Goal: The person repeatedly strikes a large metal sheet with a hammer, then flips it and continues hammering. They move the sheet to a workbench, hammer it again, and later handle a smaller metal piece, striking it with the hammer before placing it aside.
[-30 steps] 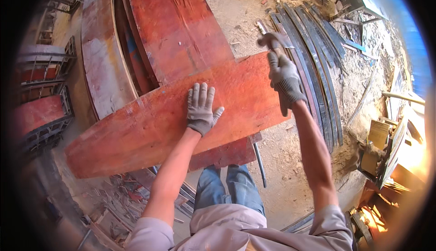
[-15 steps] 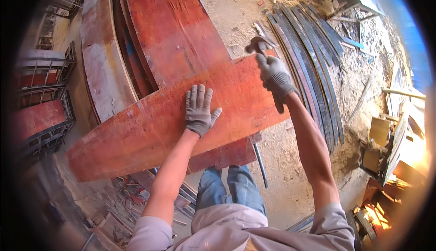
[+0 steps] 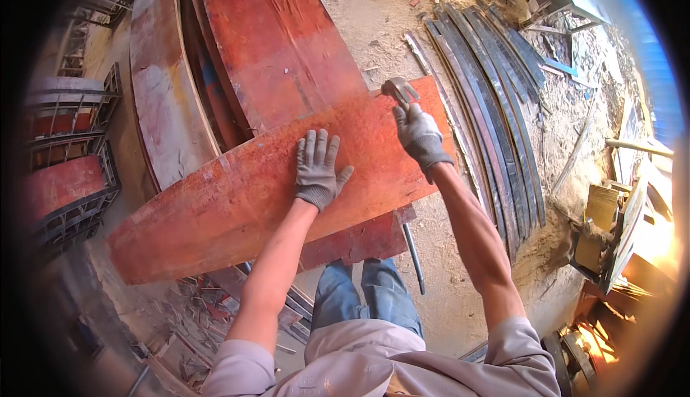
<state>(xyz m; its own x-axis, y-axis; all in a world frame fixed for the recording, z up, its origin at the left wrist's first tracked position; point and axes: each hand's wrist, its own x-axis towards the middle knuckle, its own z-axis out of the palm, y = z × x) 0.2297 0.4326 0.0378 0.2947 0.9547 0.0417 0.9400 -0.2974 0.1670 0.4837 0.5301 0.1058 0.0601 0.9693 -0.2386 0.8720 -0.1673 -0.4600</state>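
Left hand (image 3: 318, 169) flat, grip released, on red board (image 3: 237, 203); right hand (image 3: 419, 136) clenched on hammer (image 3: 399, 90) at board's far edge.

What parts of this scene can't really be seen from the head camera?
- Hammer: in the head view its handle is hidden inside the gloved right hand; only the head shows.
- Reddish board: what lies under it is covered, and the flat left hand hides the spot beneath its palm.
- Steel rod: its upper end runs under the board.
- Stack of curved strips: too bent by the lens to count.
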